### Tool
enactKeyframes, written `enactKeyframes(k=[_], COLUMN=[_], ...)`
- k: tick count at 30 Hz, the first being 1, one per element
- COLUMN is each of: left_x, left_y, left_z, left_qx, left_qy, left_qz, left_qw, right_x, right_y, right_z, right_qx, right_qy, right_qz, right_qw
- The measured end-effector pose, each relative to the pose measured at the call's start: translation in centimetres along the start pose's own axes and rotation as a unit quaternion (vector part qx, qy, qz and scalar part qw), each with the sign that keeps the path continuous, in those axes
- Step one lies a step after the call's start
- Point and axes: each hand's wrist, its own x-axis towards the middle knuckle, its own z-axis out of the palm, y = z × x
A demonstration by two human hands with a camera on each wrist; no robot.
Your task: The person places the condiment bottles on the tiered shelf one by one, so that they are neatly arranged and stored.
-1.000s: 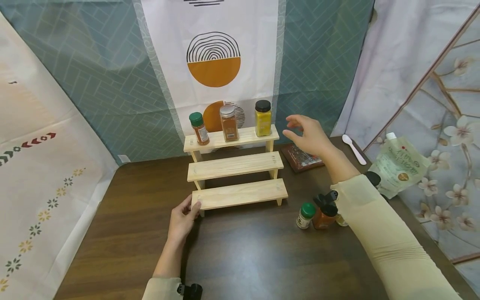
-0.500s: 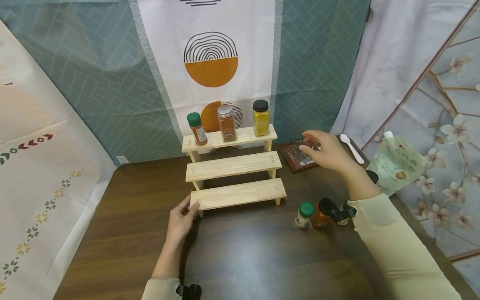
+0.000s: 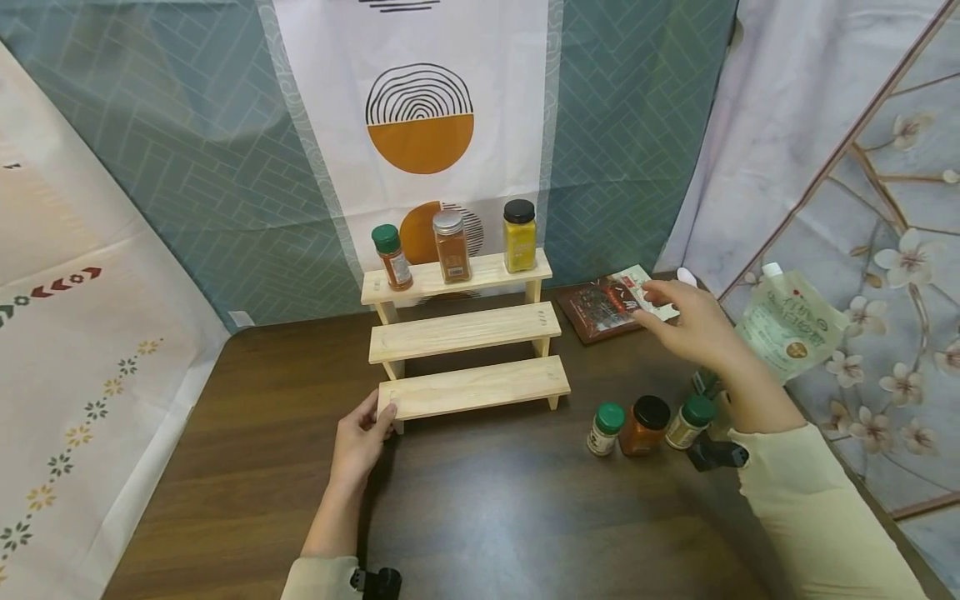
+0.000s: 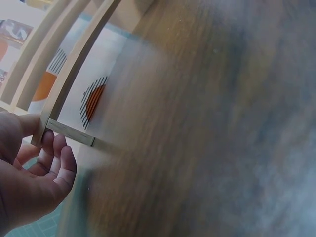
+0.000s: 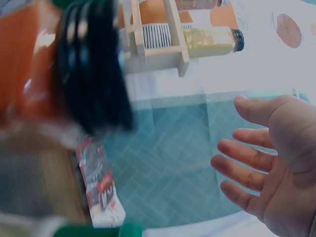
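Observation:
My left hand (image 3: 360, 446) pinches the left end of the lowest step of a three-tier wooden shelf (image 3: 474, 388), thumb on top and fingers beneath, as the left wrist view also shows. On the top tier stand a green-capped spice jar (image 3: 393, 258), a silver-capped brown spice jar (image 3: 452, 250) and a black-capped yellow spice jar (image 3: 520, 237). My right hand (image 3: 693, 325) hangs in the air with relaxed fingers and nothing in it, overlapping a flat brown packet (image 3: 600, 310) in the head view. In the right wrist view a black-capped jar of orange spice (image 5: 34, 69) looms close.
Right of the shelf stand a small green-capped jar (image 3: 604, 430), the black-capped orange jar (image 3: 643, 427) and another green-capped jar (image 3: 688, 423). A pale green spouted pouch (image 3: 793, 325) leans at the table's right edge. A white spoon (image 3: 686, 277) is partly hidden behind my right hand.
My right hand has drawn back from beside the top tier, moving right and toward me, uncovering more of the packet and the right-hand green-capped jar. The left hand keeps its hold on the shelf.

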Motion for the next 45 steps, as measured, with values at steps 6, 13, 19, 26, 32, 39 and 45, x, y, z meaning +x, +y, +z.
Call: enactKeyframes(k=[6, 13, 19, 26, 32, 39, 45], left_x=[0.0, 0.1, 0.1, 0.2, 0.3, 0.3, 0.2], left_y=[0.0, -0.1, -0.1, -0.3, -0.3, -0.3, -0.2], left_z=[-0.1, 0.0, 0.1, 0.0, 0.1, 0.1, 0.1], left_qx=[-0.005, -0.008, -0.012, -0.008, -0.006, -0.005, -0.002], left_qy=[-0.002, -0.001, 0.002, 0.004, 0.0, 0.005, 0.01], left_qz=[0.0, 0.005, 0.006, 0.013, 0.014, 0.013, 0.011], left_qw=[1.0, 1.0, 0.9999, 0.9999, 0.9999, 0.9999, 0.9999], right_x=[-1.4, -3.2, -4.5, -5.8, -6.4, -6.4, -6.1], right_y=[1.5, 2.8, 4.9, 6.7, 7.4, 8.1, 8.6], right_z=[-0.6, -1.4, -1.8, -2.6, -3.4, -3.3, -2.7], right_qx=[-0.009, -0.034, -0.073, -0.083, -0.101, -0.1, -0.091], right_qy=[0.02, 0.016, 0.03, -0.033, -0.101, -0.111, -0.111], right_qz=[-0.002, 0.031, 0.026, 0.072, 0.142, 0.155, 0.158], right_qw=[1.0, 0.999, 0.997, 0.993, 0.979, 0.977, 0.977])
